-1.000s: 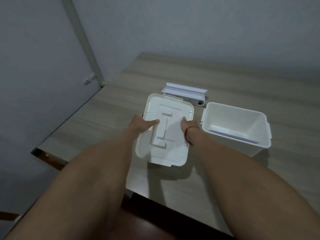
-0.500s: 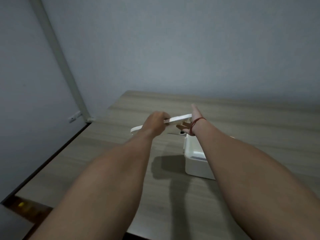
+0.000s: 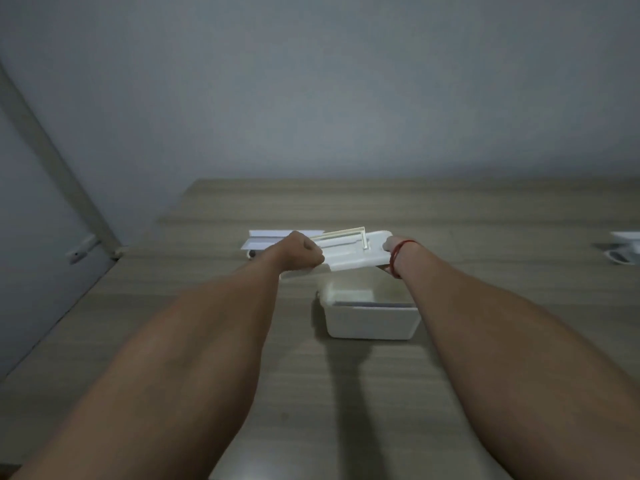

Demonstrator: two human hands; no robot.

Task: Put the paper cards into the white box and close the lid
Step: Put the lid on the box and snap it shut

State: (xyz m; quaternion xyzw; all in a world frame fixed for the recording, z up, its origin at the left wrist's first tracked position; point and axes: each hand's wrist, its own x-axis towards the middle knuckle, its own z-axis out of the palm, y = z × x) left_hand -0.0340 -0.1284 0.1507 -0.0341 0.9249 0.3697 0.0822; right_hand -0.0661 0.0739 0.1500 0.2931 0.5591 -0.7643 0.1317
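Cards (image 3: 360, 300) seem to lie inside the white box (image 3: 370, 320), while left hand (image 3: 300, 252) and right hand (image 3: 389, 249) grip the lid (image 3: 349, 256) just above it, not yet closed.

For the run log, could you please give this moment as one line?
phase: closing | left hand + right hand: holding lid above white box | lid: not seated

No legible text, label, brand, number or sign appears on any surface. The lid (image 3: 349, 254), the white box (image 3: 370, 320) and the table (image 3: 346, 393) carry no markings that can be read. The white object (image 3: 625, 251) at the far right edge is too small and blurred to show any lettering.
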